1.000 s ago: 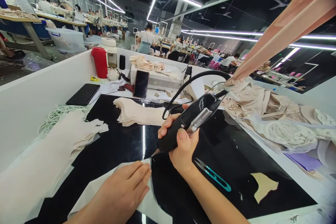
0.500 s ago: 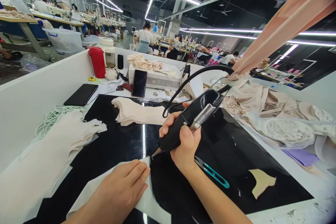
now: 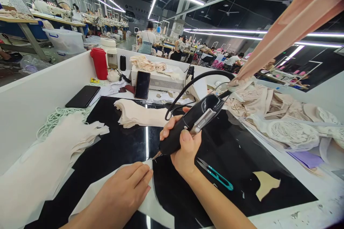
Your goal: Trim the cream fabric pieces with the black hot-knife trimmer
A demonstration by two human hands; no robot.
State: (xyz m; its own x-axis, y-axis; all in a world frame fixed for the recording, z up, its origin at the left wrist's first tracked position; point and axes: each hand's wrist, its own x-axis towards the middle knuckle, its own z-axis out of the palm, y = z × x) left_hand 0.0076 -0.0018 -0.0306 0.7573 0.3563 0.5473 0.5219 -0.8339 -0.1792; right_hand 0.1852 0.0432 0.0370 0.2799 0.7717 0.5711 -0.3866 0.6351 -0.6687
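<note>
A white fabric piece (image 3: 153, 202) is held down under the left hand (image 3: 126, 188), its fingers laid together; the thumb is hidden, so whether anything is pinched cannot be told. The tip of a black handheld tool (image 3: 188, 120) is positioned at the fabric's far corner, just beyond the left fingertips; the tool's body is wrapped by the right hand (image 3: 186, 148), the thumb being laid alongside a metal lever (image 3: 202, 121). Teal snips (image 3: 210, 170) are placed right of the right wrist; stacked cream pieces (image 3: 139, 112) are seen beyond both hands.
</note>
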